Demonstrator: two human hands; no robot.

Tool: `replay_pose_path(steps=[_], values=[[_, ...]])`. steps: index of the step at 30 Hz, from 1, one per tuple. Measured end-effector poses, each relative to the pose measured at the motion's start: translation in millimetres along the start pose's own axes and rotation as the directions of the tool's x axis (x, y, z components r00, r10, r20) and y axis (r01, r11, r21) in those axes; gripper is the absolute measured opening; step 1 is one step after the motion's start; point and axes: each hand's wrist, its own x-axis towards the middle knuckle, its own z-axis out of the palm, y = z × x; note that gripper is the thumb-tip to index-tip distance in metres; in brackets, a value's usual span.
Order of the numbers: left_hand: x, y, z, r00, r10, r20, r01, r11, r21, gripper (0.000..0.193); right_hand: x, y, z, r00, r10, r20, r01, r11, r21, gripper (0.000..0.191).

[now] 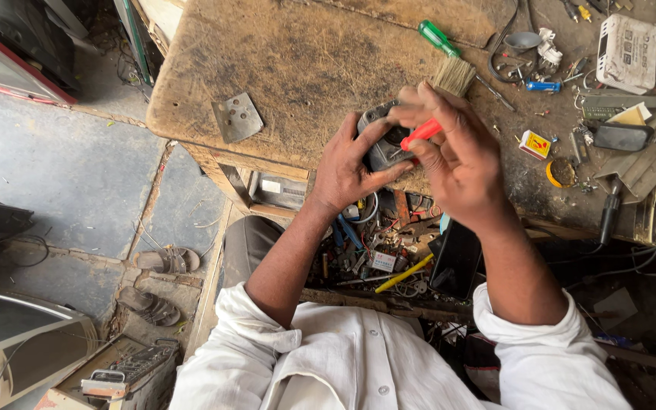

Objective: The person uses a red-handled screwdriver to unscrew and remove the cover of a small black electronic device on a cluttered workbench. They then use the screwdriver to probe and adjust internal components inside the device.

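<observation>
My left hand (349, 163) grips a small grey device (380, 130) at the front edge of a worn wooden workbench (305, 61). My right hand (457, 156) holds a paintbrush (449, 80) with a red handle and pale bristles, its handle crossing over the device. The bristles point up and away from me. Both arms wear white rolled sleeves.
A green-handled screwdriver (438, 36) lies behind the brush. A bent metal plate (237, 116) rests at left on the bench. Small parts, a white box (628, 52), a yellow matchbox (534, 144) and wires crowd the right side. An open drawer (389, 254) of tools sits below. Sandals (162, 262) lie on the floor.
</observation>
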Motion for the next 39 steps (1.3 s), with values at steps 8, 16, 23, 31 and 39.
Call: replay_pose_path(steps=[8,16,23,31,39], values=[[0.8,-0.9,0.1,0.999,0.04,-0.012,-0.04,0.998,0.042,0.075,0.7,0.3,4.4,0.997,0.081,0.009,-0.081,0.988,0.135,0.051],[1.1,-0.7,-0.3,1.0,-0.012,0.015,0.012,1.0,0.003,0.073,1.6,-2.3,5.8,1.0,-0.007,0.008,0.007,1.0,-0.003,0.055],[-0.1,-1.0,0.9,0.998,0.057,-0.028,-0.056,0.998,0.038,0.075,1.9,-2.8,1.6,0.999,0.022,0.043,-0.025,0.996,0.082,0.06],[2.8,1.9,-2.4,0.998,-0.053,0.045,0.054,0.999,-0.009,0.073,3.7,1.2,4.0,0.983,0.182,0.039,-0.185,0.974,0.128,0.053],[5.6,6.5,-7.4,0.999,-0.023,0.025,0.024,0.998,-0.056,0.071,-4.1,-1.3,6.1,0.998,0.063,-0.026,-0.064,0.998,-0.016,0.053]])
